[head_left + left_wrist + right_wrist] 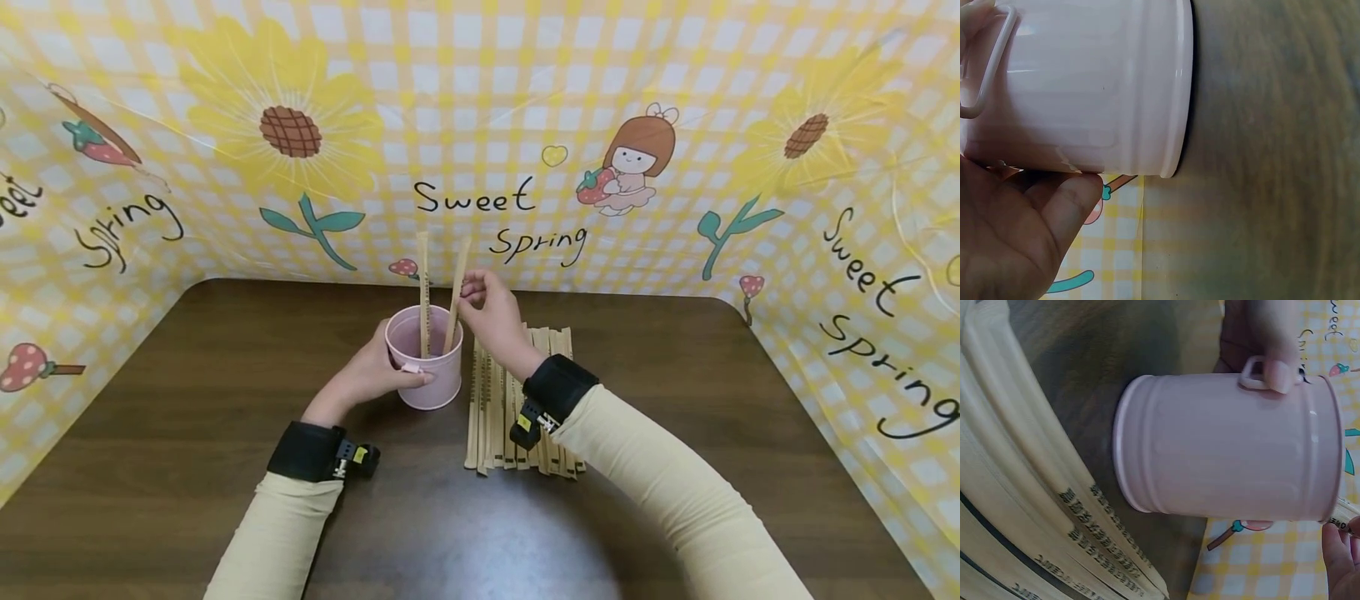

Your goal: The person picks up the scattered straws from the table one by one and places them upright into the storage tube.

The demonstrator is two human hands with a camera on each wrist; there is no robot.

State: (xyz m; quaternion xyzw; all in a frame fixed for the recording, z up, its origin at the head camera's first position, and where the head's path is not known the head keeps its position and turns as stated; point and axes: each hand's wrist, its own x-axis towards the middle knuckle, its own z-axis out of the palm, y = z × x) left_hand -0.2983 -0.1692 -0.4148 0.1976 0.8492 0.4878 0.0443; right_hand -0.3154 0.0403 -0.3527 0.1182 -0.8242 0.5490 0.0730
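Observation:
A small pink metal pail [429, 390] stands upright on the table. My left hand [367, 371] grips its left side, with the thumb over the front by a little wire handle [1254, 374]. One long paper-wrapped pair of chopsticks [424, 287] leans inside the pail. A second wrapped pair [456, 292] has its lower end inside the rim, and my right hand [497, 321] pinches it near the upper part. Beside the pail lies a row of more wrapped chopsticks [486, 417], partly hidden under my right wrist; their printed sleeves [1054, 506] show close in the right wrist view.
The brown wooden table [225, 367] runs back to a yellow checked cloth [465, 100] that hangs behind it and on both sides. The row of wrapped chopsticks lies right of the pail.

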